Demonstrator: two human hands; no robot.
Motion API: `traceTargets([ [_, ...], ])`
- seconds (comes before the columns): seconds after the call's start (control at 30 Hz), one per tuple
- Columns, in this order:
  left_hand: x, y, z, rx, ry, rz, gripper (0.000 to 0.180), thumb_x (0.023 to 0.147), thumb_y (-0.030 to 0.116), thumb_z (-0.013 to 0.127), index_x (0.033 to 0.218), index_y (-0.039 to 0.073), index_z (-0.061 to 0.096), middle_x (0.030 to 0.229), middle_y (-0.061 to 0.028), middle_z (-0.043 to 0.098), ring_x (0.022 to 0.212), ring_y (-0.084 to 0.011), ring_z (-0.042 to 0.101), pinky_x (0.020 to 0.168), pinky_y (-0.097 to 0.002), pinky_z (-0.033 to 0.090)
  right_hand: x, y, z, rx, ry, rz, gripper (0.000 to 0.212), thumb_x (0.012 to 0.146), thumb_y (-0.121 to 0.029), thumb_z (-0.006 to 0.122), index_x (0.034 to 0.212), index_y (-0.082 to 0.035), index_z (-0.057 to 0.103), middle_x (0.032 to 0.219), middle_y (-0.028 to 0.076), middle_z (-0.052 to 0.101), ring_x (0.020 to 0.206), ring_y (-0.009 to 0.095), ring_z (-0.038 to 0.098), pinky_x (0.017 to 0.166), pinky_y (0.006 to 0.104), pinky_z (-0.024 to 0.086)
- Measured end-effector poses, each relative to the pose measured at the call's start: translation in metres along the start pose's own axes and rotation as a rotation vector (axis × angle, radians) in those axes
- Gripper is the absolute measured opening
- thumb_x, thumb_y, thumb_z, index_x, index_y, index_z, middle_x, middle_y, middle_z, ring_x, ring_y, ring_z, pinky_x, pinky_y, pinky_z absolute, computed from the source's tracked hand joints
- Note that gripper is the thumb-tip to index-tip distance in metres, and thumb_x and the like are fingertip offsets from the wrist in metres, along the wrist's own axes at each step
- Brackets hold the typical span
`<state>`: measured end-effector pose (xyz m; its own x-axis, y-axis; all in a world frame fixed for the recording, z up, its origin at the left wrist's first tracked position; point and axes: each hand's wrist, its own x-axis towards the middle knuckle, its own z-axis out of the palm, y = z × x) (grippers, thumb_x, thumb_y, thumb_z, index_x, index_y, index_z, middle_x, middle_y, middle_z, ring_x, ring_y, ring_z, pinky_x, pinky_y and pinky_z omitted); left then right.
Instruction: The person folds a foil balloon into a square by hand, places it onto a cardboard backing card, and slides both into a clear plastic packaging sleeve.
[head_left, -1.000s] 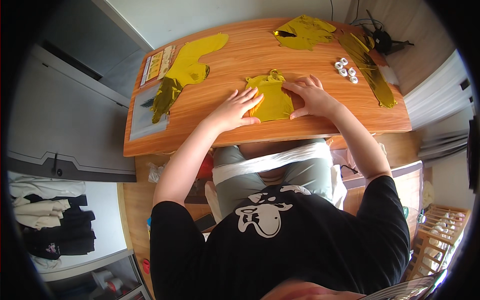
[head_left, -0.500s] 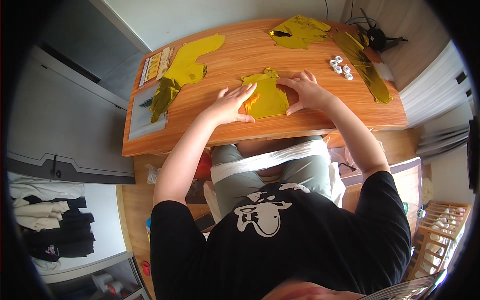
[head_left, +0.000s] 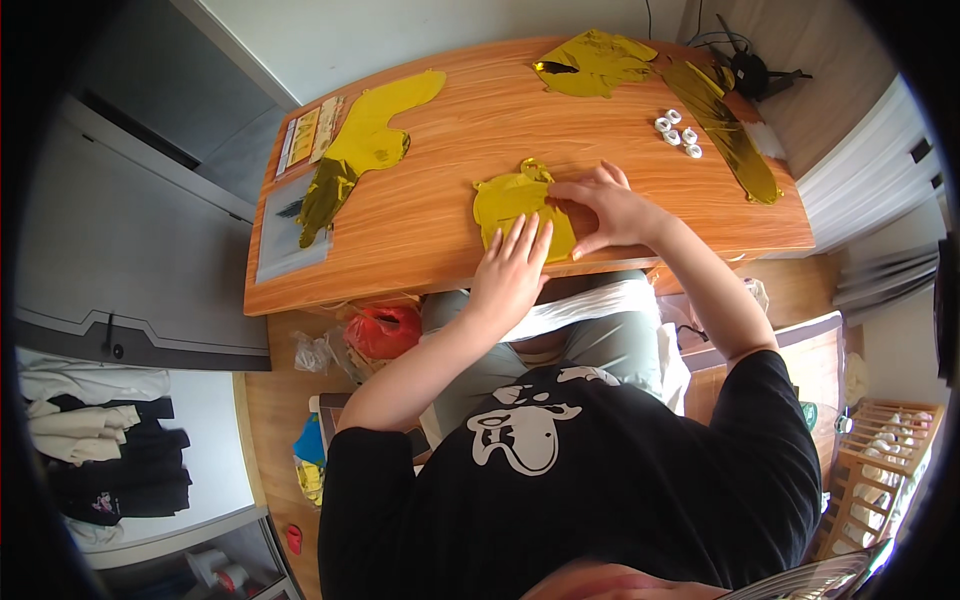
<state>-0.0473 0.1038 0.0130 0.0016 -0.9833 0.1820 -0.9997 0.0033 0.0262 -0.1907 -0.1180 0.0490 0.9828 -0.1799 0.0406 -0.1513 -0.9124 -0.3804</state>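
hands pin the gold foil balloon [head_left: 512, 205] flat at the near worktop [head_left: 420, 215] edge: left hand [head_left: 512, 272] near, right hand [head_left: 605, 208] right, both released.

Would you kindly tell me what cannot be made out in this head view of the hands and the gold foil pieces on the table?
- Head view: the near part of the flat gold foil piece is covered by the left hand and the right hand.
- Whether the fingers pinch the foil or only press on it is hidden.
- The small white rings are too small to identify.
- The flat printed packet at the far left corner of the table is too small to make out.
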Motion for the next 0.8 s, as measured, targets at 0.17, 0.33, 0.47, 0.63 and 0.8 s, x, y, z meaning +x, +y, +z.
traceTargets([
  [0.17,-0.014,-0.006,0.006,-0.071,0.121,0.034,0.054,0.100,0.021,0.062,0.150,0.003,0.048,0.153,-0.0192,0.051,0.143,-0.0331,0.049,0.114,-0.0512,0.044,-0.027,-0.010,0.008,0.008,0.067,-0.145,0.102,0.066,-0.064,0.086,0.149,-0.015,0.054,0.153,0.009,0.054,0.145,0.035,0.040,0.125,0.0621,0.013],
  [0.33,-0.022,-0.018,-0.031,-0.498,0.000,-0.006,0.045,0.104,0.019,0.056,0.147,0.006,0.053,0.152,-0.0173,0.054,0.139,-0.0334,0.053,0.110,-0.0462,0.049,-0.038,-0.023,0.021,-0.048,0.244,-0.199,0.060,0.084,-0.042,0.081,0.134,-0.012,0.067,0.141,0.008,0.064,0.132,0.030,0.054,0.115,0.0565,0.034],
  [0.47,-0.014,-0.033,-0.076,-0.516,0.082,0.051,0.030,0.102,0.020,0.062,0.125,0.003,0.069,0.118,-0.0141,0.065,0.105,-0.0294,0.067,0.089,-0.0402,0.056,-0.038,-0.043,0.012,-0.044,0.500,-0.297,0.022,0.082,-0.014,0.081,0.103,-0.010,0.077,0.099,0.002,0.075,0.100,0.026,0.066,0.094,0.0387,0.049],
  [0.63,0.035,-0.078,-0.116,-0.697,-0.092,-0.092,0.029,0.101,0.018,0.069,0.123,-0.001,0.068,0.091,-0.0044,0.059,0.081,-0.0153,0.057,0.074,-0.0322,0.048,-0.034,-0.063,-0.008,0.383,0.535,-0.076,0.024,0.090,-0.004,0.072,0.114,-0.005,0.072,0.083,0.008,0.068,0.083,0.023,0.067,0.078,0.0349,0.051],
  [0.8,0.090,-0.108,-0.086,-0.665,-0.183,-0.245,0.045,0.096,0.025,0.076,0.137,0.010,0.065,0.084,0.0012,0.061,0.075,-0.0102,0.055,0.070,-0.0289,0.047,-0.009,-0.060,-0.010,0.704,0.347,0.222,0.059,0.095,-0.007,0.068,0.148,-0.004,0.044,0.077,0.009,0.068,0.071,0.020,0.065,0.072,0.0308,0.051],
])
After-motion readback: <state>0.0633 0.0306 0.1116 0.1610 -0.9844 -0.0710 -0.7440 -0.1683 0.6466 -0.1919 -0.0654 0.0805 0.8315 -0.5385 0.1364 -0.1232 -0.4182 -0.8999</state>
